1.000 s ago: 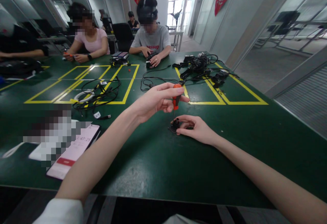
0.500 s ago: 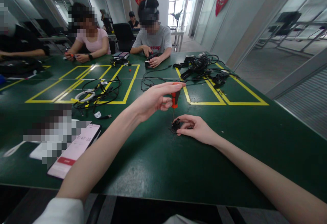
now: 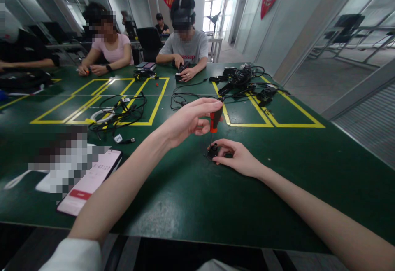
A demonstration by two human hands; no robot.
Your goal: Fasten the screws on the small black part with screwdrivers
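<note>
My left hand (image 3: 193,118) is closed around the top of a red and black screwdriver (image 3: 215,119), which stands nearly upright with its handle leaning slightly right. The thin shaft points down to a small round black part (image 3: 212,151) on the green table (image 3: 185,188). Thumb and fingers of my right hand (image 3: 232,154) grip that black part from the right side. Whether the tip sits in a screw is too small to tell.
Tangled black cables (image 3: 240,79) lie at the back right, more cables (image 3: 123,112) at the left. A phone (image 3: 92,180) rests near my left forearm. Across the table, a person in grey (image 3: 185,48) and others sit working. Yellow tape marks rectangles.
The screwdriver's handle has shifted slightly to the right and leans a little more. My right hand stays on the black part. The person in grey has moved slightly.
</note>
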